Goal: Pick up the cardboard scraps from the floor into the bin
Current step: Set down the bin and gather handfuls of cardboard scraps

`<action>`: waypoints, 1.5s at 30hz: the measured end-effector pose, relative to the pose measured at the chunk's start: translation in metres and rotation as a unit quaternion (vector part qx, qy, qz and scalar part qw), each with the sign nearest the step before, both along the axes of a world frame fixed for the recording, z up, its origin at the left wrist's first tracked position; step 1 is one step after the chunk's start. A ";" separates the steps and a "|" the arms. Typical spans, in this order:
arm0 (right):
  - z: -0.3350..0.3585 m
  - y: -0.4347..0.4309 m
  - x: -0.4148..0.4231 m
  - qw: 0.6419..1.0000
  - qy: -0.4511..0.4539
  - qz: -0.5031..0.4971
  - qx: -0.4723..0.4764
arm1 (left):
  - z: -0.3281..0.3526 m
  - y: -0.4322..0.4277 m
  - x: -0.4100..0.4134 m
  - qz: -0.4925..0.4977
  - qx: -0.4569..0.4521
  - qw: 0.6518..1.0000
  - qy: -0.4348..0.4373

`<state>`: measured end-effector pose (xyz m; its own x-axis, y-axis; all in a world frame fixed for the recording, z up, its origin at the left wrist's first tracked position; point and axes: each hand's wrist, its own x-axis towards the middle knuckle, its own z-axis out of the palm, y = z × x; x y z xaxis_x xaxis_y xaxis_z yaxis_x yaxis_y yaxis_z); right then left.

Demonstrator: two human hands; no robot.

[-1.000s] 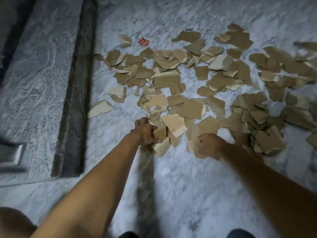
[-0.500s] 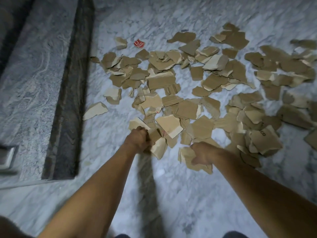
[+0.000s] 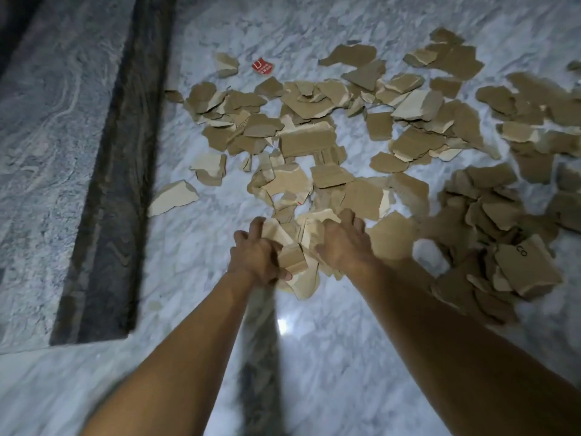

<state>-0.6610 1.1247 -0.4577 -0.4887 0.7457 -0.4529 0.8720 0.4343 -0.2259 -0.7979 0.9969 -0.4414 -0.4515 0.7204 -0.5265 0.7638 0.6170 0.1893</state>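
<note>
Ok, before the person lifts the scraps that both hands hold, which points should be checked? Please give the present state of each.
1. Grip of the left hand on the bundle of cardboard scraps: ok, fingers curl round it.
2. Grip of the right hand on the same bundle: ok.
3. Whole bundle secured: not ok, lower pieces stick out beyond both hands.
4. Way to the bin: cannot tell, none in view.
5. Marble floor cleaned: not ok, many loose scraps lie there.

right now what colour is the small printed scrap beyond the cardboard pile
Red with white print: the small square scrap, head view.
</note>
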 end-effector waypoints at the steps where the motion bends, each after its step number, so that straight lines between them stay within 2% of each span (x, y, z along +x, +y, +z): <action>1: -0.004 -0.009 0.002 0.999 0.029 -0.013 0.034 | 0.001 -0.002 -0.001 0.001 0.012 1.000 -0.001; 4: -0.003 -0.023 0.009 0.983 0.126 0.006 0.131 | 0.003 -0.002 0.001 0.009 0.049 0.999 0.010; 5: 0.002 -0.024 0.012 0.978 0.153 0.015 0.138 | 0.005 -0.001 0.002 0.010 0.052 0.998 0.015; 7: 0.013 -0.021 0.018 0.976 0.197 0.016 0.092 | 0.010 0.003 0.007 0.009 0.043 0.998 0.035; 9: 0.027 -0.013 0.025 0.981 0.192 -0.005 0.030 | 0.013 0.006 0.011 -0.010 0.041 0.996 0.074; 13: 0.049 0.022 0.045 0.991 0.125 -0.041 -0.003 | 0.013 0.004 0.016 -0.069 0.011 0.987 0.146; 15: 0.058 0.041 0.058 0.993 0.106 -0.042 -0.039 | 0.017 0.001 0.018 -0.080 0.026 0.984 0.160; 18: 0.066 0.060 0.071 0.993 0.067 -0.025 -0.093 | 0.027 -0.002 0.014 -0.055 0.068 0.989 0.119; 22: 0.066 0.058 0.070 0.990 0.049 -0.015 -0.128 | 0.046 -0.010 -0.009 0.048 0.105 0.993 -0.018; 25: 0.065 0.047 0.054 0.988 0.048 -0.014 -0.146 | 0.063 -0.026 -0.031 0.074 0.062 0.992 -0.078; 29: 0.059 0.025 0.014 0.990 0.041 0.054 -0.120 | 0.068 -0.060 -0.046 0.092 -0.009 0.981 -0.172; 31: 0.054 0.012 -0.007 0.992 0.024 0.091 -0.086 | 0.065 -0.074 -0.045 0.103 0.012 0.982 -0.159; 36: 0.024 -0.011 -0.039 0.991 -0.022 0.128 -0.044 | 0.050 -0.087 -0.037 0.152 0.148 0.967 -0.139; 39: 0.015 -0.023 -0.038 0.992 -0.029 0.121 0.017 | 0.036 -0.080 -0.030 0.078 0.104 0.979 -0.159; 42: 0.012 -0.034 -0.031 0.986 0.046 0.142 0.074 | 0.020 -0.069 -0.022 0.023 0.090 0.991 -0.094; 45: 0.012 -0.035 -0.015 0.980 0.172 0.103 -0.008 | 0.015 -0.066 -0.011 -0.023 0.103 0.993 -0.053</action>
